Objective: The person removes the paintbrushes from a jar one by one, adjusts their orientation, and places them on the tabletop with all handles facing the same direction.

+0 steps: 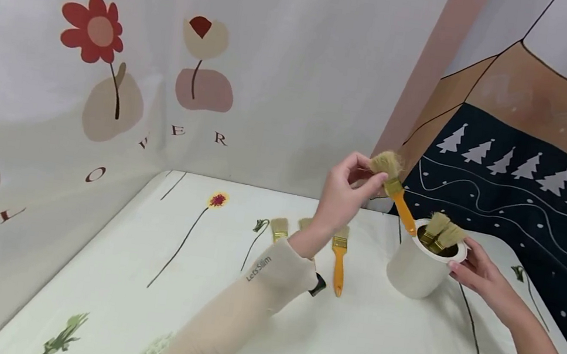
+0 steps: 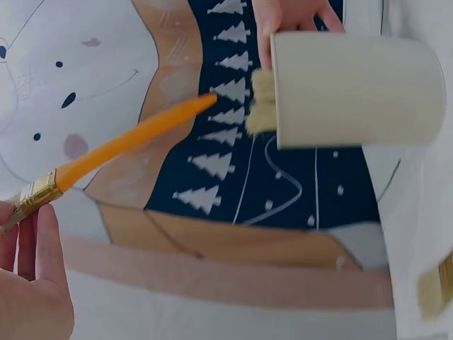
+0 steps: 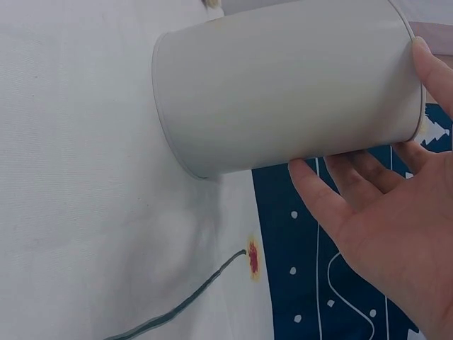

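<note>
My left hand (image 1: 347, 194) pinches a paintbrush (image 1: 402, 210) at its bristle end, with the orange handle slanting down toward the rim of a white cylindrical container (image 1: 414, 270). In the left wrist view the brush handle (image 2: 134, 145) extends away from the fingers. Two brushes (image 1: 441, 232) stand bristles up in the container, their handles hidden inside. At the container's right side, my right hand (image 1: 486, 276) holds it near the rim, thumb at the edge and fingers along the wall, as the right wrist view also shows on the container (image 3: 290, 88).
On the white table cloth (image 1: 104, 297) lie several more brushes, including one with an orange handle (image 1: 339, 260), partly covered by the left forearm. Printed fabric (image 1: 516, 188) hangs behind the container, and a white curtain (image 1: 286, 71) closes off the back.
</note>
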`<state>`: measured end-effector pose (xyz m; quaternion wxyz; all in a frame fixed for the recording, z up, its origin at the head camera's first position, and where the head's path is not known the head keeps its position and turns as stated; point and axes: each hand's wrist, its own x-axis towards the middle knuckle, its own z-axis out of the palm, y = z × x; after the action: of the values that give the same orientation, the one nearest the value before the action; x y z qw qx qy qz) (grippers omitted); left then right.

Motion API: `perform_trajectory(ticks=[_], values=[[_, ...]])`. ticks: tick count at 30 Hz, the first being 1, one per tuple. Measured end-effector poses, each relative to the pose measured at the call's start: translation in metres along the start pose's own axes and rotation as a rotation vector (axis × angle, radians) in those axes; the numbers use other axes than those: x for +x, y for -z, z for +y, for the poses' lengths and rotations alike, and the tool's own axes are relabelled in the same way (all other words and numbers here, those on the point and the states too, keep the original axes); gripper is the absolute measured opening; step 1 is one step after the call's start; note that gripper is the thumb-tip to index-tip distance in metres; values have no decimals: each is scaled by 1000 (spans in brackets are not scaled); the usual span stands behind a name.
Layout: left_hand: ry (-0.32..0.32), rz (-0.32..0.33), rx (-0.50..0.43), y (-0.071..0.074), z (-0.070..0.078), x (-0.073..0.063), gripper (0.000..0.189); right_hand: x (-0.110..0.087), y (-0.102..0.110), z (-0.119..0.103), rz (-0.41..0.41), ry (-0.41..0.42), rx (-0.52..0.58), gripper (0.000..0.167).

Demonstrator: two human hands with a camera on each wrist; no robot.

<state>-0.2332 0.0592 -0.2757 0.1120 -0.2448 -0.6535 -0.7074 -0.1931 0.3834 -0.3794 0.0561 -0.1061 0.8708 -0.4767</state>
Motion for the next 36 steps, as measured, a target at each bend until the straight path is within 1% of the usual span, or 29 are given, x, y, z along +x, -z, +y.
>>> perform_trajectory(ticks=[2,6,10,14,21,25,31,36], values=[[-9,-6,-2,12,3,-2,20,1,1,0,0,0,6,75],[-1,1,-24,37,9,-9,18,1,1,-2,1,-2,6,75],[9,20,-19,63,9,-16,16,2,3,-3,6,3,-5,74],[56,38,17,86,1,-26,17,-1,6,0,12,-1,-12,74],[134,124,97,132,-17,-41,19,0,-1,1,-6,2,17,76],[184,137,123,154,-31,-45,21,-3,-5,1,-1,-4,5,76],[247,153,141,179,-42,-48,23,-4,-4,2,1,11,-9,74],[287,158,164,191,-50,-44,25,-3,-1,4,10,35,-21,73]])
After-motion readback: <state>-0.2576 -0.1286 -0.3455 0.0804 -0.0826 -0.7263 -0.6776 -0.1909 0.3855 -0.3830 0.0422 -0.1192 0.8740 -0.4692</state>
